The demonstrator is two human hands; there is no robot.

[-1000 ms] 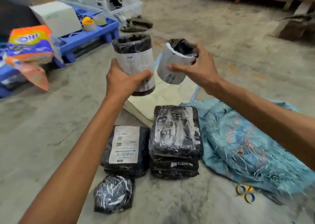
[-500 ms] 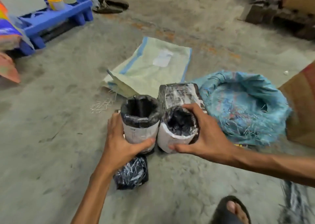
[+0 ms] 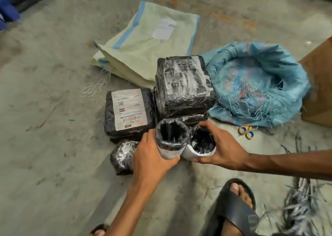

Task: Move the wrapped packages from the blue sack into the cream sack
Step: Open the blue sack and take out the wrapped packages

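Note:
My left hand (image 3: 150, 158) grips an upright cylindrical package (image 3: 171, 140) wrapped in black film with a white label. My right hand (image 3: 222, 149) grips a second cylindrical package (image 3: 202, 146) right beside it; the two touch, low over the concrete floor. Behind them lie a flat black package with a shipping label (image 3: 128, 112), a stack of black wrapped packages (image 3: 182, 83) and a small black bundle (image 3: 123, 154). The cream sack (image 3: 143, 47) lies flat at the back. The blue sack (image 3: 258, 84) sits rolled open at the right.
Yellow-and-blue scissors (image 3: 246, 131) lie on the floor below the blue sack. A cardboard box (image 3: 319, 84) stands at the right edge. My sandalled foot (image 3: 235, 205) is at the bottom, with cut strapping (image 3: 296, 205) beside it. A blue pallet (image 3: 7, 3) is at the top left.
Both hands have brought the two cylindrical packages down from chest height to just above the floor, in front of the other packages. My view has tilted downward.

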